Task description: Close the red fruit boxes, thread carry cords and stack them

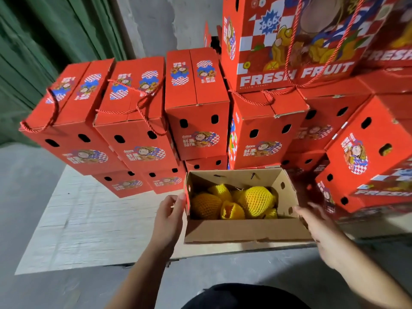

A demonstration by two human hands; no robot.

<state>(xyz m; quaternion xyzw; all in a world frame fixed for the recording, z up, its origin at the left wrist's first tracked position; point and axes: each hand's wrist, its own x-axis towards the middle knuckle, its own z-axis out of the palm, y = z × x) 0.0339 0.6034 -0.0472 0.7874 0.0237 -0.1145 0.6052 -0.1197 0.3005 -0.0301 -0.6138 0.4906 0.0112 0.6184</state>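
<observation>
Bare hands flank an open box (242,230) at lower centre. Left hand (170,216) holds the box's left wall, fingers curled at its edge; right hand (317,224), motion-blurred, lies beside the right wall with fingers extended, contact uncertain. Fruit (256,200) in yellow foam netting lies inside, partly hidden by the near wall. Closed red boxes (197,103), some with red cords (145,108), stand stacked behind; those at right are cut off by the frame.
</observation>
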